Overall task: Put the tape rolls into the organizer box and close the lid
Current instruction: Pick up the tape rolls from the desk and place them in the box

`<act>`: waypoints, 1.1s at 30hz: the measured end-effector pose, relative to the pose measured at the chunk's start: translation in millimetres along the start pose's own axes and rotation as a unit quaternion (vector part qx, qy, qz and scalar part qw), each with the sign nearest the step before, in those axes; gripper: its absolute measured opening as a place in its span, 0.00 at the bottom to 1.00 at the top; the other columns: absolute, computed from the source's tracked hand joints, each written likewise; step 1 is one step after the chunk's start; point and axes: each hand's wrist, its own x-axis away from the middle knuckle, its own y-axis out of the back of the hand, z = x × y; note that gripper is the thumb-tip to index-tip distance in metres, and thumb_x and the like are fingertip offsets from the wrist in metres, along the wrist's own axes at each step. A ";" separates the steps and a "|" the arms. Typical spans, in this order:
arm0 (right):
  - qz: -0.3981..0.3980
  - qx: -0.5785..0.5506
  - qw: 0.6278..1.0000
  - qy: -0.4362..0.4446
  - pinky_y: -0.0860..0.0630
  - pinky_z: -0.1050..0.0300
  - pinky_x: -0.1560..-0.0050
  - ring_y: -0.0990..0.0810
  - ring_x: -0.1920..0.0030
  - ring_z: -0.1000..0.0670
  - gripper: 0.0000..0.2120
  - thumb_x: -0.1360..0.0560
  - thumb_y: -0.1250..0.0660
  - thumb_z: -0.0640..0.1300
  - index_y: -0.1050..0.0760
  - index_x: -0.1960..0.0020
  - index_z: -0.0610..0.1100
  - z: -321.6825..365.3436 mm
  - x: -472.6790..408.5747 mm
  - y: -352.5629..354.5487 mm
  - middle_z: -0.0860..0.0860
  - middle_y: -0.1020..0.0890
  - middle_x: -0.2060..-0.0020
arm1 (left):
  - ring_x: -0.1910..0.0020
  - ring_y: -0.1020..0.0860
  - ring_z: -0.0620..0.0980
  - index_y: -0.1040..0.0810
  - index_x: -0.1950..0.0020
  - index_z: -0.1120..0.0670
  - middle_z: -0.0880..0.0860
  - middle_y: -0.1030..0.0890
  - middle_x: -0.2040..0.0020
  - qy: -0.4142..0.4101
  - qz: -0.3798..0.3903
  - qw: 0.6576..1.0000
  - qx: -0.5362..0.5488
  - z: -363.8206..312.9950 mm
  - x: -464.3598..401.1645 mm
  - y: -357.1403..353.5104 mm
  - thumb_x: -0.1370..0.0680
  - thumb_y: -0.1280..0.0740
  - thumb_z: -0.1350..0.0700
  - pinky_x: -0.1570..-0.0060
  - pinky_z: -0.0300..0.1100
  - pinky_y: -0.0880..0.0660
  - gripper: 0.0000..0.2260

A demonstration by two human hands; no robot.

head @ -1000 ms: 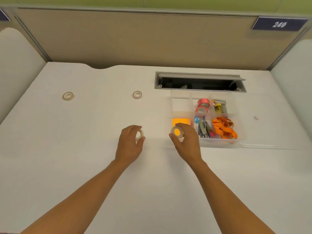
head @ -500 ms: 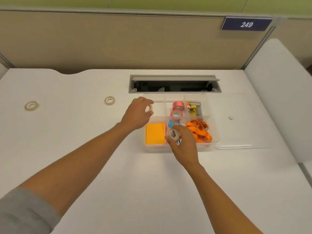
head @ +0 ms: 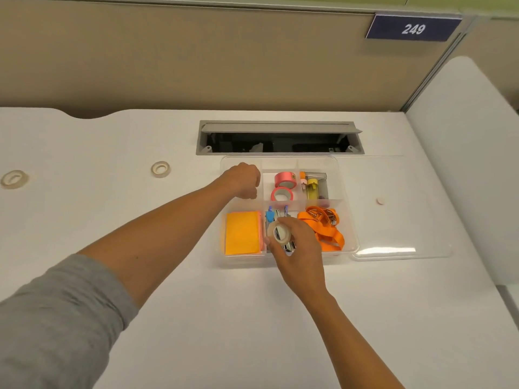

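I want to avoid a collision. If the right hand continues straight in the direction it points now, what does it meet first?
Probably the stapler and pens in the box's front middle compartment: the right hand, holding a tape roll, hovers over them. Height is unclear.

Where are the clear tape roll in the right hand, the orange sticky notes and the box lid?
Clear tape roll (head: 278, 233): head view, on the ring's front face.
Orange sticky notes (head: 242, 233): head view, middle of the top sheet.
Box lid (head: 398, 209): head view, on its flat clear panel, right of the box.
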 end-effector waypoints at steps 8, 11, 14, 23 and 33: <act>0.004 -0.007 1.000 -0.008 0.30 0.63 0.45 0.28 0.43 0.56 0.19 0.28 0.27 0.49 0.26 0.40 0.50 -2.8 -1.9 -4.4 0.54 0.22 0.42 | 0.50 0.24 0.53 0.23 0.41 0.56 0.57 0.22 0.43 0.010 0.043 0.999 -0.014 1.4 -14.8 -9.2 0.27 0.27 0.56 0.48 0.41 0.24 0.15; 0.011 -0.007 1.000 -0.017 0.29 0.60 0.43 0.28 0.42 0.56 0.19 0.29 0.27 0.50 0.26 0.39 0.50 -2.6 -3.0 -7.1 0.52 0.21 0.41 | 0.49 0.26 0.53 0.24 0.40 0.54 0.55 0.23 0.41 0.009 0.015 1.000 0.019 7.4 -14.9 -7.1 0.29 0.25 0.54 0.51 0.41 0.28 0.20; 0.019 -0.007 1.000 -0.016 0.27 0.57 0.42 0.27 0.41 0.54 0.20 0.28 0.27 0.51 0.26 0.38 0.50 -0.7 -6.4 -9.1 0.52 0.21 0.40 | 0.42 0.26 0.54 0.24 0.39 0.53 0.54 0.24 0.37 -0.001 -0.055 0.996 0.069 15.4 -6.4 0.9 0.28 0.27 0.53 0.47 0.42 0.29 0.18; 0.038 0.032 0.997 0.060 0.29 0.59 0.41 0.27 0.40 0.53 0.21 0.27 0.28 0.46 0.28 0.36 0.48 15.2 -42.9 -6.5 0.51 0.22 0.39 | 0.37 0.27 0.52 0.23 0.40 0.52 0.54 0.25 0.36 0.056 -0.346 0.902 0.251 84.3 63.3 -12.5 0.22 0.34 0.52 0.40 0.42 0.31 0.12; 0.173 0.221 0.950 0.138 0.39 0.60 0.41 0.30 0.34 0.46 0.24 0.27 0.28 0.45 0.28 0.33 0.46 41.8 -142.6 -13.5 0.47 0.27 0.34 | 0.24 0.42 0.56 0.35 0.26 0.56 0.58 0.38 0.24 0.042 -0.185 0.980 0.065 131.0 108.4 -111.0 0.19 0.43 0.47 0.25 0.50 0.49 0.24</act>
